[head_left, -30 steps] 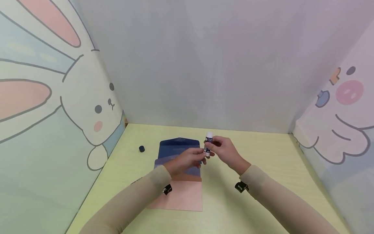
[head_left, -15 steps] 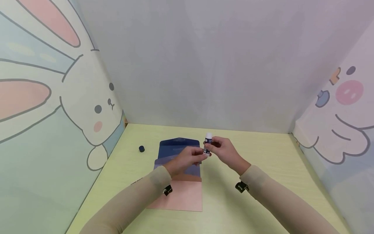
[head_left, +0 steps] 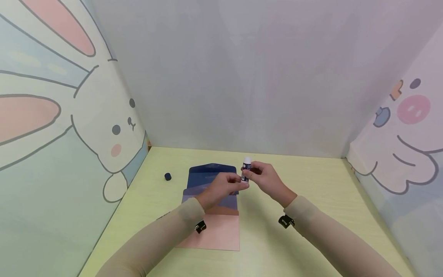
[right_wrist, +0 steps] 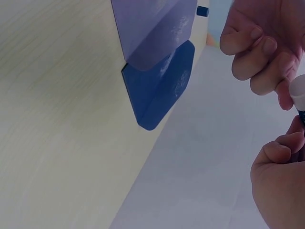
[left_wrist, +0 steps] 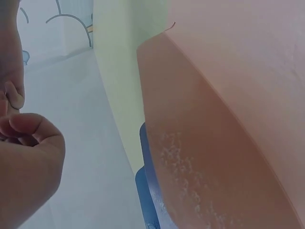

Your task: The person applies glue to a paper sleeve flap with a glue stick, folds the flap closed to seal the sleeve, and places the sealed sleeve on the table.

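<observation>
Upright in front of me is a white and navy glue stick [head_left: 246, 169], its white end on top. My right hand [head_left: 265, 177] grips its body between thumb and fingers. At the lower end my left hand [head_left: 221, 188] pinches the white base [right_wrist: 298, 92], thumb across it in the head view. Under the left arm lie overlapping envelopes with raised flaps: a pink one [head_left: 221, 232], a purple one [head_left: 227, 201] and a dark blue one [head_left: 204, 177] at the back. White smears [left_wrist: 178, 162] mark the pink envelope's brownish flap [left_wrist: 190, 100].
A small dark cap [head_left: 167, 177] stands on the pale yellow table [head_left: 304, 173], left of the envelopes. A grey wall [head_left: 242, 96] rises behind the table, and side panels with cartoon animals [head_left: 104, 127] flank it.
The left hand's fingers shift at the glue stick's base; its thumb now lies further across it. The glue stick has straightened slightly, and the right hand stays nearly still.
</observation>
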`<state>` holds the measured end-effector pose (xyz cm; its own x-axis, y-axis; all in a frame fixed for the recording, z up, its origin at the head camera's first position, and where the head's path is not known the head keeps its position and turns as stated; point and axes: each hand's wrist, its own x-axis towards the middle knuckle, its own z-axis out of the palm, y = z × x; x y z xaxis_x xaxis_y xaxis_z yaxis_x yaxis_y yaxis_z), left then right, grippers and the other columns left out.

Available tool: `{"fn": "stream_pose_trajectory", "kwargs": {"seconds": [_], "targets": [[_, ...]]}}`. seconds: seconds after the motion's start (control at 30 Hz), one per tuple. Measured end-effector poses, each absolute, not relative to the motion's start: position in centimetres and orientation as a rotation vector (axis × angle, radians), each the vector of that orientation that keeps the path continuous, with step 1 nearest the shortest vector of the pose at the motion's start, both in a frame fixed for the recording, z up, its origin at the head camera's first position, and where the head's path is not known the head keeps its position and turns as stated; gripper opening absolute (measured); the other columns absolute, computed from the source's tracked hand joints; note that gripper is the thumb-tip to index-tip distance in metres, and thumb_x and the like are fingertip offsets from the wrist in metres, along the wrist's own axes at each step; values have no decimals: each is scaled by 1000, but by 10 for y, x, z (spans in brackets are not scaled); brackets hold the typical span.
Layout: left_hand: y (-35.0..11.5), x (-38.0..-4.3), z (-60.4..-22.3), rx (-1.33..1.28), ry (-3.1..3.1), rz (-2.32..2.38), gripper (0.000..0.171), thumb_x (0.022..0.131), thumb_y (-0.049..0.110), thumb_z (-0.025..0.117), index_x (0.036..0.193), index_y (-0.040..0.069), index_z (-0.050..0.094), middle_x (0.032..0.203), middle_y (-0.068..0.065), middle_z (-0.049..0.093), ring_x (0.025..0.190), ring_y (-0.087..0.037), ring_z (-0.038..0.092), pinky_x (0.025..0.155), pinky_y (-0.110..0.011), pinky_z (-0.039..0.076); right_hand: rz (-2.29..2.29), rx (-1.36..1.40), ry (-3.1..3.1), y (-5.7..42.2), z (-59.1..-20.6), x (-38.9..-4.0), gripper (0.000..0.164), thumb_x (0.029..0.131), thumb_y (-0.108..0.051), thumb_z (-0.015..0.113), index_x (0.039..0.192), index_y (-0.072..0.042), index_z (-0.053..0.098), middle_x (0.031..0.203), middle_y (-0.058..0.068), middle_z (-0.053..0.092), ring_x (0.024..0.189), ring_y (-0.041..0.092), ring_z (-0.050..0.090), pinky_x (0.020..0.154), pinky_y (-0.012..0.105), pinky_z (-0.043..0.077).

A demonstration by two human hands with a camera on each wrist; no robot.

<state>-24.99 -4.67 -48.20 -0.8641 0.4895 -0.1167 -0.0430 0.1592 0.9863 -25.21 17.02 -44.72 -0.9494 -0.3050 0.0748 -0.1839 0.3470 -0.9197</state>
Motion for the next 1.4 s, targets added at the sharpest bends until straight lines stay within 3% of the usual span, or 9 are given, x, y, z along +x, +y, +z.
{"fn": "stream_pose_trajectory", "kwargs": {"seconds": [0.23,0.57,0.83,1.1,1.4], "targets": [[-39,-251,-479,371,2070,1802,32,92,46,86,98,16,76,77,4,60,76,-21,52,70,-32,47,-1672,-451,2511,172,-447,-257,33,104,-28,75,121,0,74,114,15,76,98,19,69,84,27,59],[-29,-253,-474,319,2172,1837,35,87,41,92,88,15,69,70,5,56,73,-15,51,68,-31,44,-1669,-455,2544,172,-446,-260,25,103,-28,76,114,-6,75,108,15,74,91,22,65,80,35,59],[-25,-251,-470,334,2273,1830,42,88,38,91,87,13,57,67,4,53,68,-16,48,65,-32,41,-1653,-463,2563,171,-446,-265,26,102,-31,77,113,-8,75,103,12,75,86,20,64,74,29,55],[-28,-253,-479,459,2240,1711,39,96,49,81,105,16,61,85,2,54,76,-17,49,69,-32,43,-1637,-378,2567,177,-451,-264,28,102,-37,77,111,-11,77,105,9,76,96,32,69,79,34,57],[-38,-250,-489,456,1969,1684,40,110,44,61,134,14,71,106,-7,62,95,-22,57,83,-36,51,-1719,-366,2462,179,-465,-255,32,102,-40,76,113,-9,77,105,8,75,91,20,67,81,32,57]]}}
